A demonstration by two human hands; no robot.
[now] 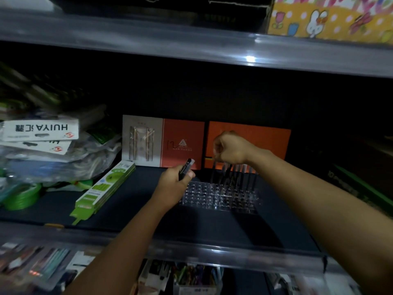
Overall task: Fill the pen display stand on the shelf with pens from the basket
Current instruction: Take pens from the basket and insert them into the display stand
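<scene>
While left hand (174,184) grips pen (185,169), stand (219,195) sits just right.

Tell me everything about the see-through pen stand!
The stand looks like clear plastic, a flat block with rows of little holes. It sits on the dark shelf before orange boxes. Dark pens stand upright in its back right part; the rest looks empty. The right hand is above those pens. The left hand, holding a pen, overlaps its left edge.

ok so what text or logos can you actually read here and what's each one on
"HUIYA" plus Chinese characters, upside down: white box at left.
Second white box beneath: red logo, text hidden.
Orange card: triangle logo, lettering too small.
Green packs: print blurred.
</scene>
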